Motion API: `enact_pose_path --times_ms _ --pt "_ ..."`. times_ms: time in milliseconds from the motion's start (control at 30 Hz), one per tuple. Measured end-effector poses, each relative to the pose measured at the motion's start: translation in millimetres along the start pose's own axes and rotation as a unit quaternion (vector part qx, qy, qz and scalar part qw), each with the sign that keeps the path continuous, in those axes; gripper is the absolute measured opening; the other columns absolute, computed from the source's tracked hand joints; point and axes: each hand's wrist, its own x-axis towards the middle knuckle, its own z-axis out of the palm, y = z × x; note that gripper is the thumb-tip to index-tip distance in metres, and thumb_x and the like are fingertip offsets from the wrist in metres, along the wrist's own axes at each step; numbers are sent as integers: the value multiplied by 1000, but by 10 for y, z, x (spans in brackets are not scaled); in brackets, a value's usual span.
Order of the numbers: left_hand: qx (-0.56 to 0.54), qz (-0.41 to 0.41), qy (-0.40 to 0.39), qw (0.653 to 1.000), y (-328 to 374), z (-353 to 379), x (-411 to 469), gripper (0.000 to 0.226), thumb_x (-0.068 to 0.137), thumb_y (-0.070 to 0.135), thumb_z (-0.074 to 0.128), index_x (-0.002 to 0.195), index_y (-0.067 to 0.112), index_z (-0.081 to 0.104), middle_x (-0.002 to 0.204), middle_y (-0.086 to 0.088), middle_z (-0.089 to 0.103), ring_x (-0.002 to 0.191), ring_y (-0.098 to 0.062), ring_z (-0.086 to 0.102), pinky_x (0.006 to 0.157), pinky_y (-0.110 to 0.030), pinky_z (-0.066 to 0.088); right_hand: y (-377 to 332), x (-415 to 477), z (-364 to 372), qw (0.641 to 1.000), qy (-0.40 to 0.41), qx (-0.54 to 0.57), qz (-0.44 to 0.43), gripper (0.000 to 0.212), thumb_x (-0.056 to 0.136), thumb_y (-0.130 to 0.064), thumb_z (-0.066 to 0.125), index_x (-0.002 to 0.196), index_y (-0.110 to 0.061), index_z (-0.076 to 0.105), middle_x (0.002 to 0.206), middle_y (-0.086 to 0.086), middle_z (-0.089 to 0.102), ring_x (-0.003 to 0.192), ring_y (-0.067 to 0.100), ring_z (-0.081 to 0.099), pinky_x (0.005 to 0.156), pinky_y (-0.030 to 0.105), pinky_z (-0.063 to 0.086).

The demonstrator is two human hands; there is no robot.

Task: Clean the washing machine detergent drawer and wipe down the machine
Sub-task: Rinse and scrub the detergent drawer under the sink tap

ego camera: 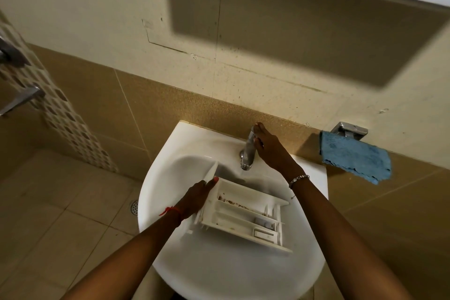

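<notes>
Beige-tiled bathroom basin (151,192): left hand (194,198) grips one end of the grimy detergent drawer (243,214), held just below the tap (248,151), as right hand (267,148) clasps the tap, likely to start water for rinsing

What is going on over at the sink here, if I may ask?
A person is holding a white detergent drawer over the sink, the left hand gripping its front end. The right hand grips the tap; I cannot see water running yet. Brown residue lines one compartment. A blue cloth hangs from a wall holder to the right.
</notes>
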Motion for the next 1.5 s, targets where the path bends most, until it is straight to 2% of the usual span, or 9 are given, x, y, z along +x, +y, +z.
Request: enact_pose_path --times_ms 200,267,367,433,500,733,1233,1400,1500 --pt "-47 26 -14 998 -65 -10 30 85 68 79 48 109 5 58 105 -21 66 96 -36 65 90 -47 52 31 -44 27 976 31 210 50 44 99 -13 42 140 -2 35 148 10 34 136 21 32 109 25 28" --pt "-51 34 -12 998 -93 -14 47 92 53 86 52 104 10 60 104 -20 66 95 -35 66 86 -41 55 3 -110 67 889 115 427 121 30 97 -14 47 123 -2 55 123 8 57 116 20 55 98 29 44" --pt "-52 33 -7 998 -115 -22 65 102 51 88 52 110 5 59 104 -20 66 95 -35 66 85 -41 55 -9 -226 184 656 268 647 281 18 95 -11 47 83 -4 58 74 8 66 75 20 64 69 31 57" --pt "-46 21 -6 999 -87 -13 39 80 77 69 45 115 0 56 107 -23 65 96 -36 65 91 -47 52 27 -319 309 548 248 711 363 24 95 -6 42 75 -1 52 51 7 63 54 22 64 52 31 58" --pt "-38 15 -2 999 -86 -11 43 58 93 48 36 116 -2 55 109 -25 64 97 -37 65 92 -49 50 2 -409 430 507 148 747 404 24 96 -4 38 79 3 53 54 15 66 51 26 66 47 34 57" --pt "-56 12 -1 998 -59 5 26 46 97 37 34 115 1 56 110 -26 63 99 -39 63 92 -49 51 -127 -395 720 490 38 776 394 19 94 2 39 86 5 56 82 22 59 81 30 57 54 37 58" --pt "-59 6 15 998 -87 19 45 48 96 41 37 115 2 56 108 -25 64 97 -39 64 92 -54 49 -39 -417 798 498 15 776 386 29 94 1 26 78 -4 49 70 9 46 63 16 43 55 22 38" --pt "-46 1 29 998 -109 27 68 69 84 62 42 114 2 57 106 -25 63 97 -40 63 93 -54 49 -171 -500 781 654 -153 639 375 33 98 -6 35 84 7 61 80 21 67 69 28 68 66 35 57" --pt "-46 -2 29 999 -80 34 57 60 92 53 40 115 1 56 108 -26 62 99 -40 62 94 -53 48 -160 -454 760 705 -79 583 395 24 96 -4 39 86 6 58 83 20 62 74 27 62 71 34 53"
